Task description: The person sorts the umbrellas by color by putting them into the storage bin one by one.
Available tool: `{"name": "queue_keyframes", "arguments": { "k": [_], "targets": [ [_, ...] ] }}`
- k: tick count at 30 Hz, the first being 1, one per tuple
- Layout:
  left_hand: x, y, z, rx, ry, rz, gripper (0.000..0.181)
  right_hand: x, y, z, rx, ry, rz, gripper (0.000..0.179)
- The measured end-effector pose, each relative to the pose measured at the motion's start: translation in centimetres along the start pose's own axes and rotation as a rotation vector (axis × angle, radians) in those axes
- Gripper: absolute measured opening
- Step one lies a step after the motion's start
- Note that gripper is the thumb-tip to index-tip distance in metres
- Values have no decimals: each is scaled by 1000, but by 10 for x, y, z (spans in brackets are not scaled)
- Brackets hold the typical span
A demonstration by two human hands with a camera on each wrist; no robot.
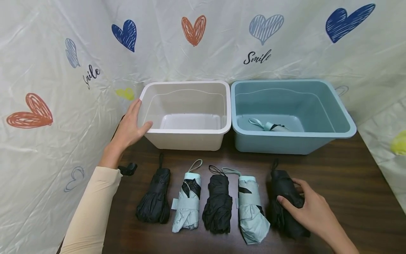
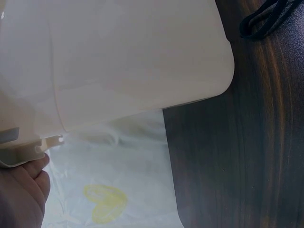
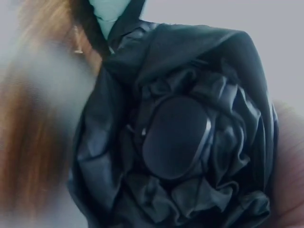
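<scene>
Head view: Right hand (image 1: 312, 211) grips the rightmost umbrella (image 1: 285, 187), before the blue bin (image 1: 269, 144).
Left hand (image 1: 128, 128), fingers spread, touches the white bin (image 1: 187, 141); squeezing mid-body (loose folds may slip) seems surest.

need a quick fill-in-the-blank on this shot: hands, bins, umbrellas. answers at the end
1. The right hand grips a ____ umbrella.
2. The left hand touches the white bin, which stands to the ____ of the blue bin in the head view.
3. A pale umbrella lies inside the ____ bin.
4. Counting the gripped one, ____ umbrellas are lined up in front of the bins.

Missing words: black; left; blue; five
</scene>
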State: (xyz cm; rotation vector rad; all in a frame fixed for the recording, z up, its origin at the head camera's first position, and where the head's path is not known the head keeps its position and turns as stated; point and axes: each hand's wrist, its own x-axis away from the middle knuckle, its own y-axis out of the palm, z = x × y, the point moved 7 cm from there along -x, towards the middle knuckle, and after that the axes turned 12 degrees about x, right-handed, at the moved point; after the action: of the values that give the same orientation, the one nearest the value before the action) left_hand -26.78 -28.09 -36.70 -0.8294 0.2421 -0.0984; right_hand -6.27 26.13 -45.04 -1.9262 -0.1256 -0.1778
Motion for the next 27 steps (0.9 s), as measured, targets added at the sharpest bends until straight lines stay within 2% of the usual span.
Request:
{"name": "queue_keyframes", "arguments": {
  "k": [6,13,21,27],
  "targets": [
    [0,0,0,-2,6,3,92,-3,-17,-12,-26,-35,43,84],
    [-1,0,0,2,0,4,92,-10,-38,-22,-40,-73,56,82],
    [-1,-2,1,-15,11,12,92,-14,-61,-42,-42,-149,103,78],
    [0,-2,1,4,-2,2,91,-17,-73,-51,-42,-177,88,80]
  ]
}}
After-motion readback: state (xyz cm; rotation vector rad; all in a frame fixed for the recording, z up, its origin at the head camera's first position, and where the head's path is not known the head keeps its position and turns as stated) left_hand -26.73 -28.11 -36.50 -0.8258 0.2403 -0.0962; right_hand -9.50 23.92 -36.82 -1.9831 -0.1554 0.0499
